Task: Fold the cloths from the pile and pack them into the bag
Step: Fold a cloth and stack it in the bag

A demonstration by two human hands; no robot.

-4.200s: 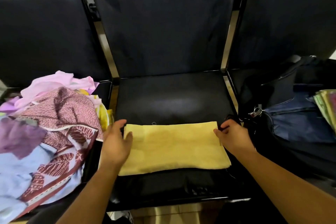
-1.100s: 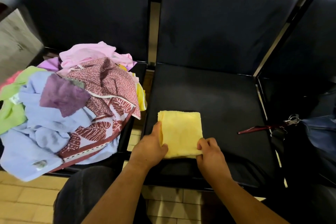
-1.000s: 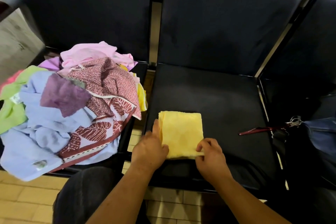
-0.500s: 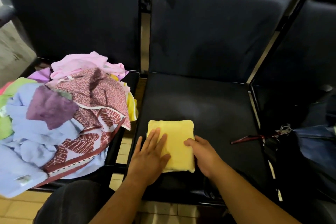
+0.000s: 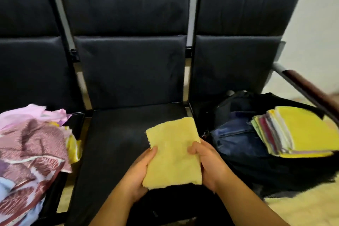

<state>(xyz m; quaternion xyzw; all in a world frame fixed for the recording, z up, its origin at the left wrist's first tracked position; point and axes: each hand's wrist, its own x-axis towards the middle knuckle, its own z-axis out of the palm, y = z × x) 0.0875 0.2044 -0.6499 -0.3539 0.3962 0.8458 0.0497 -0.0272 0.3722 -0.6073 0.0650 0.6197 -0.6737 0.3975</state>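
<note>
Both grips closed: left hand (image 5: pixel 139 170), right hand (image 5: pixel 207 163) pinch folded yellow cloth (image 5: pixel 174 152). Folding looks done (neat rectangle); next move: carry rightward onto stack (image 5: pixel 302 130) in bag (image 5: pixel 271 170).

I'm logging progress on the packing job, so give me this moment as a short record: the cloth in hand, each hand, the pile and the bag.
cloth in hand: folded yellow cloth, held over the front of the middle seat
left hand: grips the cloth's left edge, thumb on top
right hand: grips its right edge, thumb on top
pile: unfolded cloths heaped left of the middle seat
bag: dark, open, right of the middle seat
in bag: stack of folded cloths
step left: yellow cloth not yet in the bag
</note>
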